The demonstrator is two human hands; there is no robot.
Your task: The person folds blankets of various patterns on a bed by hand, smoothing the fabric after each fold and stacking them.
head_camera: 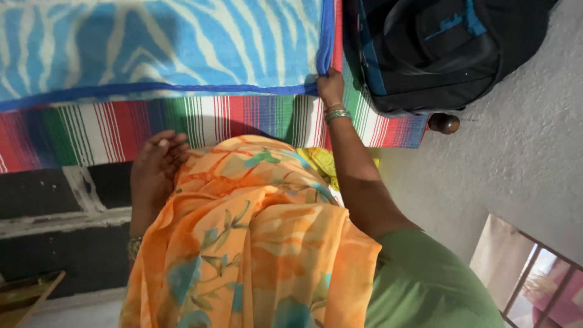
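Bed carries striped sheet (109,130). Right hand (330,85) pinches corner of blue blanket (158,45) near backpack (437,48); left hand (156,167) spread, empty. Step: spreading blanket; next needs an even pull.

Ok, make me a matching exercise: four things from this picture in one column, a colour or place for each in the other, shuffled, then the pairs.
Things:
1. blanket
2. backpack
3. striped sheet
4. right hand

Descriptions:
A. black with blue trim, at the upper right
B. gripping the blanket's corner, bangles on the wrist
C. blue and white zebra pattern
D. red, green, white and blue stripes, under the blanket

Pairs: 1-C, 2-A, 3-D, 4-B
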